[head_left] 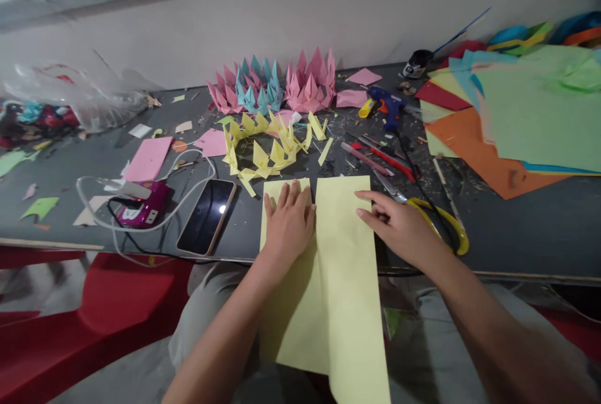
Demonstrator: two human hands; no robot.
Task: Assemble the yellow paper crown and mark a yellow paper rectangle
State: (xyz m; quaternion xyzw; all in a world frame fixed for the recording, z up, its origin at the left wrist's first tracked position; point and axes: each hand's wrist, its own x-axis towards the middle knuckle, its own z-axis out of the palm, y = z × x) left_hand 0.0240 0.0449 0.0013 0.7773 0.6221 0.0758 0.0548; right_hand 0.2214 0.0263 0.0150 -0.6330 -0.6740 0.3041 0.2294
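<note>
A large yellow sheet (350,253) lies at the front edge of the dark table, its lower part hanging over the edge; a raised flap runs along its right half. My left hand (288,219) rests flat on the sheet's left part, fingers spread. At the right edge of the flap, my right hand (397,222) touches the paper with its index finger and thumb, which are apart. Just beyond the sheet stands a ring of yellow folded points (263,156). Yellow-handled scissors (457,232) lie beside and partly under my right hand.
Pink crowns (312,88) and a blue crown (258,88) stand near the wall. A blue glue gun (392,106), pens (387,156) and coloured sheets (544,109) are at right. A phone (206,216), purple power adapter (145,203) and white cable lie left, with a plastic bag (103,100) behind.
</note>
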